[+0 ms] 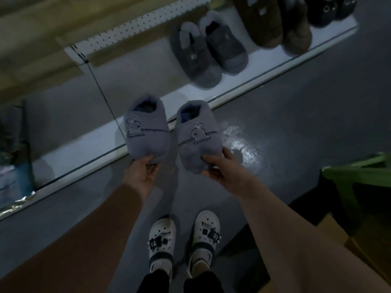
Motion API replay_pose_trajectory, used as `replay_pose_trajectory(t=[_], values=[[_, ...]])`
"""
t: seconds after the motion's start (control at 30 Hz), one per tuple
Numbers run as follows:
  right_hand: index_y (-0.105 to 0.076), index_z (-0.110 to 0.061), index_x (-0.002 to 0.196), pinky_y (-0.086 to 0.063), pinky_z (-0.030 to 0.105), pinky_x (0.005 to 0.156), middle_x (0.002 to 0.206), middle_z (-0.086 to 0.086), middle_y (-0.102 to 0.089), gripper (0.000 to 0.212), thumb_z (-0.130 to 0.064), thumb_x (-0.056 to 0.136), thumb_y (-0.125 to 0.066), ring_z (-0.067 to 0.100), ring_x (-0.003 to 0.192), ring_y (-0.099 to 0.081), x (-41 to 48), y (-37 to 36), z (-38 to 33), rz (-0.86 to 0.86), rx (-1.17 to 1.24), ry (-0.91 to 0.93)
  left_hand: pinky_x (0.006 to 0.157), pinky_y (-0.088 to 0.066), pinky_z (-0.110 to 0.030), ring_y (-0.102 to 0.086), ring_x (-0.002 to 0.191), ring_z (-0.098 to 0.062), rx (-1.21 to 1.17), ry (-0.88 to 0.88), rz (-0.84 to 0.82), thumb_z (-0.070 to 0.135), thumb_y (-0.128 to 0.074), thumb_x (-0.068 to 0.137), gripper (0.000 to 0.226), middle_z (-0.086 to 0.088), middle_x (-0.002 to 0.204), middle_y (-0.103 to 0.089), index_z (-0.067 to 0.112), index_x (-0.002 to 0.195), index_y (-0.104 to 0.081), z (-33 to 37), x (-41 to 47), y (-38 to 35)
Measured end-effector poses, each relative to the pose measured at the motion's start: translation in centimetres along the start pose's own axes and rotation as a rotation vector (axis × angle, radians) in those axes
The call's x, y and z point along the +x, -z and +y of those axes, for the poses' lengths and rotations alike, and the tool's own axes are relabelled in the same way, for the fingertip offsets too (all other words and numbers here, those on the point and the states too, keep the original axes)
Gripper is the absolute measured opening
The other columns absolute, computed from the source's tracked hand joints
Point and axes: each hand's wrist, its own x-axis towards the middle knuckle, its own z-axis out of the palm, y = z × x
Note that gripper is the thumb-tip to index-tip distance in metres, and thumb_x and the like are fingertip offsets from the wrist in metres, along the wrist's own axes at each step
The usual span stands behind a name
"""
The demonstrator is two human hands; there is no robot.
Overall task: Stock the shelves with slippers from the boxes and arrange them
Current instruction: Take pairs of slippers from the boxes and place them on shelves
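I hold two fuzzy grey-blue slippers with a rabbit print, one in each hand, above the front edge of a low white shelf (pixel 69 157). My left hand (pixel 143 173) pinches the toe of the left slipper (pixel 147 132). My right hand (pixel 222 170) grips the toe of the right slipper (pixel 198 138). Both slippers point their openings toward the shelf. The left one hangs over the shelf's edge; the right one hangs over the floor just in front of it.
A dark grey slipper pair (pixel 206 53), a brown pair (pixel 277 24) and a black pair (pixel 330 9) stand on the shelf to the right. A green bag (pixel 359 176) and a cardboard box (pixel 364 240) sit at right. My feet in white clogs (pixel 184 240) stand below.
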Motion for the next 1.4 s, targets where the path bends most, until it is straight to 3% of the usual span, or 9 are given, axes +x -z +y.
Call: replay_pose_trajectory(t=[0.17,0.5,0.57,0.7,0.9,1.03,1.17,1.3,1.4], values=[[-0.045,-0.014,0.135,-0.058,0.027,0.06,0.11,0.014,-0.063,0.053,0.005,0.088,-0.062,0.025,0.086,-0.063,6.2,-1.4,-2.0,-0.01,-0.08,0.066,0.082,-0.05,-0.029,-0.062,0.085,-0.014,-0.067,-0.114,0.024,0.0,-0.051,0.096,0.035,-0.009,0.124,-0.059,0.009,0.131,-0.051,2.5,5.8,-1.4],[-0.048,0.002,0.135,-0.052,0.022,0.049,0.112,0.018,-0.061,0.044,0.006,0.092,-0.057,0.02,0.077,-0.061,19.0,-8.7,-6.6,-0.007,-0.173,0.191,0.097,-0.047,-0.038,-0.061,0.08,-0.018,-0.134,-0.148,0.082,-0.008,-0.047,0.095,0.023,-0.011,0.106,-0.061,0.013,0.088,-0.054,5.1,14.3,-1.3],[-0.046,0.001,0.136,-0.053,0.022,0.049,0.117,0.019,-0.06,0.043,0.007,0.094,-0.054,0.022,0.081,-0.061,20.9,-10.6,-7.5,-0.036,-0.19,0.202,0.091,-0.047,-0.035,-0.061,0.08,-0.018,-0.135,-0.148,0.09,-0.009,-0.045,0.095,0.022,-0.012,0.116,-0.058,0.011,0.093,-0.055,4.8,15.2,-0.8],[-0.037,-0.005,0.147,-0.051,0.023,0.084,0.136,0.018,-0.054,0.056,0.012,0.095,-0.049,0.03,0.111,-0.058,24.3,-13.5,-9.1,-0.029,-0.2,0.299,0.069,-0.061,-0.037,-0.064,0.081,-0.024,-0.128,-0.147,0.061,-0.012,-0.046,0.093,0.04,-0.017,0.121,-0.06,0.006,0.129,-0.048,3.6,16.7,-0.2],[-0.05,-0.001,0.14,-0.049,0.033,0.1,0.125,0.018,-0.064,0.064,0.025,0.082,-0.045,0.031,0.113,-0.061,25.3,-13.2,-8.0,-0.05,-0.334,0.336,0.061,-0.06,-0.038,-0.065,0.079,-0.024,-0.107,-0.149,0.064,-0.017,-0.046,0.089,0.064,-0.017,0.134,-0.054,0.012,0.145,-0.034,3.5,17.5,-1.3],[-0.038,-0.011,0.15,-0.046,0.022,0.086,0.121,0.004,-0.053,0.066,0.016,0.09,-0.048,0.017,0.108,-0.054,23.4,-11.1,-7.0,0.0,-0.422,0.284,0.075,-0.059,-0.035,-0.062,0.083,-0.016,0.063,-0.113,0.06,-0.012,-0.048,0.09,0.045,-0.014,0.131,-0.057,0.007,0.131,-0.047,3.4,17.0,-1.3],[-0.035,-0.005,0.149,-0.041,0.017,0.076,0.095,-0.01,-0.045,0.065,0.015,0.09,-0.051,0.003,0.082,-0.047,21.0,-8.9,-5.3,-0.028,-0.378,0.226,0.054,-0.055,-0.025,-0.051,0.07,-0.014,0.1,-0.062,0.096,-0.009,-0.049,0.093,0.033,-0.003,0.087,-0.054,0.013,0.117,-0.048,3.3,14.6,-2.1],[-0.034,0.009,0.144,-0.05,0.019,0.085,0.1,0.019,-0.053,0.075,0.021,0.074,-0.058,0.022,0.093,-0.057,16.4,-7.3,-4.6,-0.072,-0.227,0.256,0.057,-0.049,-0.022,-0.05,0.066,-0.011,0.176,-0.022,0.096,-0.003,-0.053,0.093,0.021,-0.002,0.078,-0.052,0.016,0.101,-0.051,3.4,11.5,-2.6],[-0.041,0.004,0.139,-0.046,0.012,0.066,0.097,0.014,-0.045,0.06,0.027,0.085,-0.047,0.013,0.074,-0.049,12.5,-7.2,-5.0,-0.029,-0.24,0.271,0.061,-0.043,-0.023,-0.049,0.063,-0.01,0.304,-0.079,0.098,0.002,-0.058,0.092,0.017,-0.002,0.079,-0.052,0.015,0.099,-0.05,3.6,8.4,-3.6]])
